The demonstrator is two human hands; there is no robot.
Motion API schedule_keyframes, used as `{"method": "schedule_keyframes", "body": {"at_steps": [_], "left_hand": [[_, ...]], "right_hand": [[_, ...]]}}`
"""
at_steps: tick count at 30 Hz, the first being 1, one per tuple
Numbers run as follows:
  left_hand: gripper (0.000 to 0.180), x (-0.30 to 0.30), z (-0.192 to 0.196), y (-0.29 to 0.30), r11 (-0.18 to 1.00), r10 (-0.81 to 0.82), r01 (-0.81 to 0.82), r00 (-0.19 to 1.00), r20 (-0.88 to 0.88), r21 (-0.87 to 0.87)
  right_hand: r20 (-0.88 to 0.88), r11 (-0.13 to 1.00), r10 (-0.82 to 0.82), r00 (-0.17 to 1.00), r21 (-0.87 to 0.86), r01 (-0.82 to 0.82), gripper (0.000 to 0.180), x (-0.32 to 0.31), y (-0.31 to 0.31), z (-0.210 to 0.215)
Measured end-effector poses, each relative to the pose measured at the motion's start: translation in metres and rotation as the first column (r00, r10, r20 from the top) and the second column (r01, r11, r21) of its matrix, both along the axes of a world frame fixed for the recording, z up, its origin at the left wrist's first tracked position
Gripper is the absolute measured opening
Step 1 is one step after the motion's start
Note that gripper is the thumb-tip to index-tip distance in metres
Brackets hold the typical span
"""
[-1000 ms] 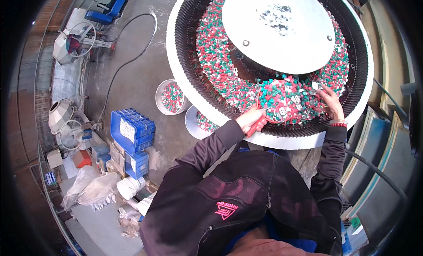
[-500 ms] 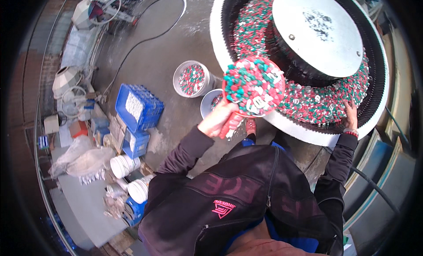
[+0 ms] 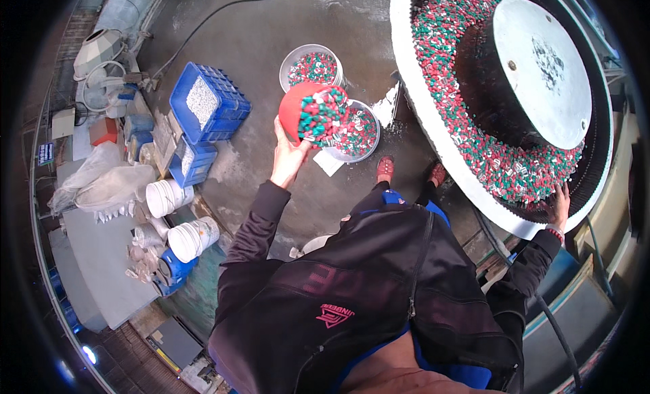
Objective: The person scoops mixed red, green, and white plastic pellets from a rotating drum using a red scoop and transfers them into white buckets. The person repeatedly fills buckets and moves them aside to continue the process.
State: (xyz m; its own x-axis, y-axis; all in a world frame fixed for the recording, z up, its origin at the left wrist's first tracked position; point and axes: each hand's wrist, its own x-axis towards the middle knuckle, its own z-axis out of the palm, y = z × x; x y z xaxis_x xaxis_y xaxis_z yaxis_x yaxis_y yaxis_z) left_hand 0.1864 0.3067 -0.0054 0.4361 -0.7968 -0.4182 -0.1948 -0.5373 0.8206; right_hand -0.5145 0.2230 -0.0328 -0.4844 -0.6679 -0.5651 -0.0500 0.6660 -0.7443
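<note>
My left hand (image 3: 288, 157) is closed on a red plastic scoop (image 3: 290, 113), which is tipped to the right over the near white bucket (image 3: 372, 149). Small red, green and white pieces (image 3: 323, 116) sit at the scoop's lip and seem to be spilling into that bucket, partly full of the same mix. At the right, my right hand (image 3: 559, 208) rests with fingers stretched out on the pieces at the near inner edge of a big round white tub (image 3: 433, 133). A ring of mixed pieces (image 3: 467, 119) surrounds the tub's raised center (image 3: 535, 69).
Another white bucket (image 3: 342, 75) of mixed pieces stands just beyond. Blue crates (image 3: 227, 109) with white pieces are at the left, near white pails (image 3: 193, 239) and plastic bags (image 3: 112, 180). A dark hose (image 3: 217, 18) crosses the wet floor.
My left hand has swung left with the scoop, which was level and full and is now tipped over the near bucket. My right hand stays at the tub; the view has shifted.
</note>
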Motion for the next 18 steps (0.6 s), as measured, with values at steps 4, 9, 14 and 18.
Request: {"method": "schedule_keyframes", "body": {"at_steps": [4,9,14,18], "left_hand": [[0.095,0.01,-0.076,0.014,0.994,-0.108,0.096,0.887,0.449,0.05],[0.091,0.004,-0.147,0.017,0.99,-0.127,0.061,0.756,0.642,0.125],[0.083,-0.003,-0.135,0.008,0.996,0.035,0.03,0.745,0.666,-0.086],[0.091,-0.012,-0.076,-0.028,0.961,0.24,-0.181,0.92,0.311,-0.207]], "right_hand": [[-0.032,0.999,0.03,0.999,-0.016,-0.03,0.078,-0.006,-0.001,0.013],[-0.107,0.997,0.071,0.992,0.043,-0.066,0.074,-0.005,0.005,0.026],[-0.127,0.997,0.058,0.99,0.054,-0.052,0.071,-0.02,0.012,0.042],[-0.156,0.998,0.044,0.987,0.047,-0.037,0.067,-0.037,0.011,0.04]]}}
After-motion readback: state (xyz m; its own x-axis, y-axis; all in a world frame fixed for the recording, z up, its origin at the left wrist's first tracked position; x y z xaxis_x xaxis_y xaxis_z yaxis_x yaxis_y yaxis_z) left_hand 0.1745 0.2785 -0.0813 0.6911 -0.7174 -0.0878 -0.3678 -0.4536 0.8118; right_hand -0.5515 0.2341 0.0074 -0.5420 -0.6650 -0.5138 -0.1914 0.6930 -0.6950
